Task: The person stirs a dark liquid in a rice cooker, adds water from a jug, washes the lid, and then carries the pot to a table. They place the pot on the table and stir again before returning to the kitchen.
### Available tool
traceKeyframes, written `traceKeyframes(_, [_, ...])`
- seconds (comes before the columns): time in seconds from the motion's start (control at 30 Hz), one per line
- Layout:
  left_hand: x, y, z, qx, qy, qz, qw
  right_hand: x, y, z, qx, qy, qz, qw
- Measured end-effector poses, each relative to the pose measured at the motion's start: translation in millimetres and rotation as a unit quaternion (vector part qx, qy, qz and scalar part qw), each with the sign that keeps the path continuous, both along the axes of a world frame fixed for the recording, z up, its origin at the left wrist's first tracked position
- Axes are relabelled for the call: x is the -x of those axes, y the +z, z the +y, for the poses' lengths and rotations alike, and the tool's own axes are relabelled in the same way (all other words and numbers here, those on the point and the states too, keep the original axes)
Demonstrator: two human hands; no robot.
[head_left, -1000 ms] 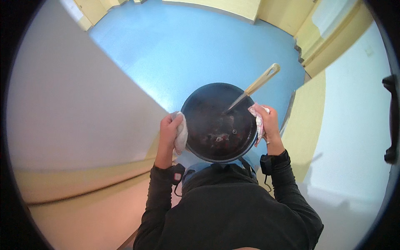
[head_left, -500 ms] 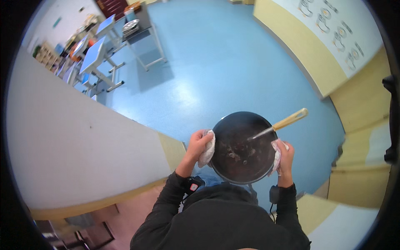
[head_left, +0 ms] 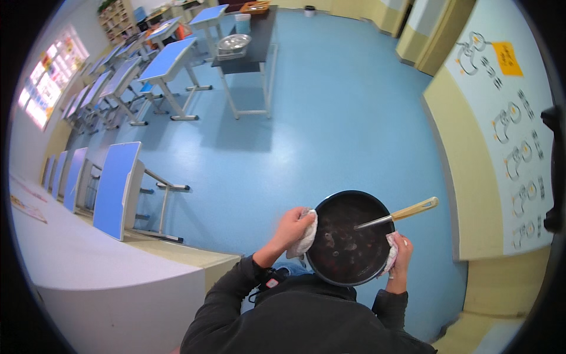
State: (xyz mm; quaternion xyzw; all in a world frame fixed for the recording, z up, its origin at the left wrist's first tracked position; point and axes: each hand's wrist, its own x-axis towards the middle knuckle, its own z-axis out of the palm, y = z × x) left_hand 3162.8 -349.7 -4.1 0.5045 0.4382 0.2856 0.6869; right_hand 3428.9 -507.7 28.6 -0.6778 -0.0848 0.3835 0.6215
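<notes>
In front of my body I carry a dark round pot [head_left: 352, 202], held level, with dark liquid and some bubbles or pieces in it. My left hand [head_left: 292, 228] is closed round the pot's left side through a folded white cloth [head_left: 305, 243]. On the right side, my right hand [head_left: 403, 255] grips it through another pale cloth [head_left: 391, 253]. The cloths hide the pot's grips. A utensil with a light wooden handle [head_left: 416, 209] and a metal shaft leans over the right rim; its lower end is hidden in the liquid.
A dark-topped table [head_left: 257, 58] ahead bears metal dishes [head_left: 234, 44], a blue cup [head_left: 242, 23] and an orange tray [head_left: 255, 7]. Blue-topped desks [head_left: 168, 60] stand to the left. A white wall end [head_left: 124, 312] is close on my left; a wall with drawings [head_left: 494, 76] runs along the right.
I have moved forward past the wall end on the left, and more desks and a window show. The pot stays in both hands and sits lower in the picture.
</notes>
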Motion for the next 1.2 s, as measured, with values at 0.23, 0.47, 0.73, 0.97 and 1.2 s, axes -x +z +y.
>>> traceKeyframes(0.23, [6,-15,-39,0.086,-0.001,-0.026,0.996,5,-17,-28,-0.050,0.048,0.039,0.997])
traceKeyframes(0.47, [29,9,-66,0.006,0.106,-0.005,0.994,-1,12,-25,-0.065,0.137,-0.017,0.988])
traceKeyframes(0.73, [91,135,-108,0.020,0.118,-0.133,0.984,59,145,-24,-0.092,0.209,-0.022,0.973])
traceKeyframes(0.97, [93,154,-164,0.044,0.118,-0.176,0.976,58,178,-73,-0.067,0.204,-0.017,0.977])
traceKeyframes(1.2, [92,133,-177,0.029,0.192,-0.126,0.973,50,148,-58,-0.064,0.237,-0.050,0.968])
